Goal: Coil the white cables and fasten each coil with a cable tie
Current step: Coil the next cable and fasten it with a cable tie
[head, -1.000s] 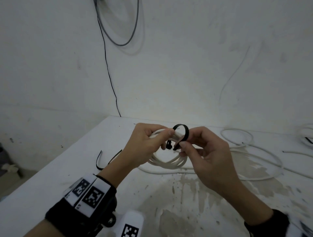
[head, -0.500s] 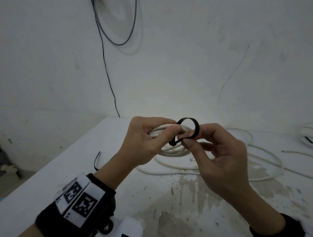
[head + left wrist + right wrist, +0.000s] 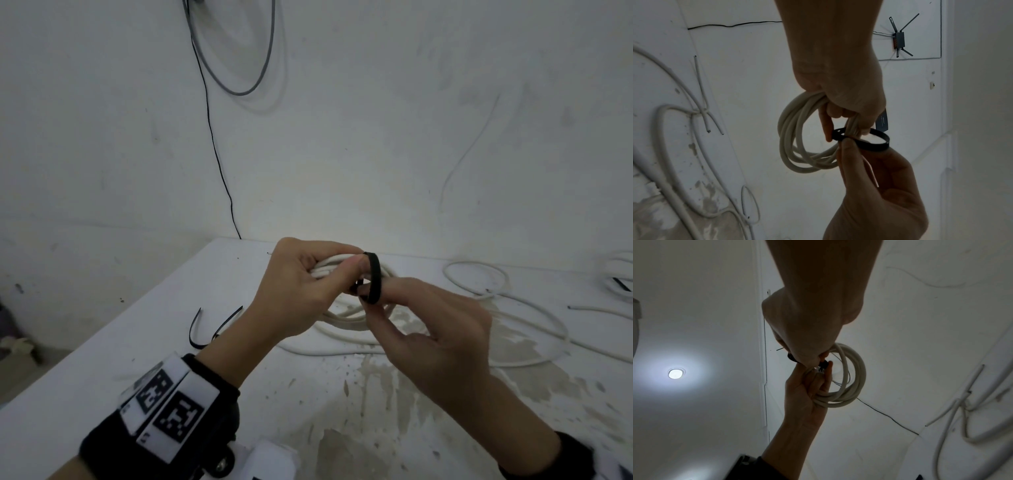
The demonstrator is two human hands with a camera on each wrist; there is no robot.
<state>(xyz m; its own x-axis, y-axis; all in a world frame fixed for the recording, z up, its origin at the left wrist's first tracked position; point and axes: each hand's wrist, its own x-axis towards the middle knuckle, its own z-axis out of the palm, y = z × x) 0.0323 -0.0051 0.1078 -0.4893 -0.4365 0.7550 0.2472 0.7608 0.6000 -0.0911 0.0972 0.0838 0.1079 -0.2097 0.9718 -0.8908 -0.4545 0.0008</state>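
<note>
A small coil of white cable (image 3: 337, 270) (image 3: 795, 146) (image 3: 854, 382) is held up above the white table (image 3: 102, 359). My left hand (image 3: 342, 272) (image 3: 840, 116) grips one side of the coil's bundled strands. A black cable tie (image 3: 375, 277) (image 3: 877, 142) forms a loose loop around those strands, just beyond the left fingers. My right hand (image 3: 380, 294) (image 3: 847, 144) pinches the tie where its ends cross, thumb and forefinger together. In the right wrist view the right hand (image 3: 807, 353) covers nearly all of the tie.
Loose white cable (image 3: 520, 308) sprawls over the table's right half, with another coil (image 3: 620, 274) at the far right edge. Spare black ties (image 3: 205, 329) lie near the table's left edge. A black wire (image 3: 212, 144) and a grey cable loop (image 3: 239, 90) hang on the wall.
Both hands have drifted slightly right with the coil. The tie loop has turned from face-on to nearly edge-on in the head view, and the right fingers have moved closer to the left thumb.
</note>
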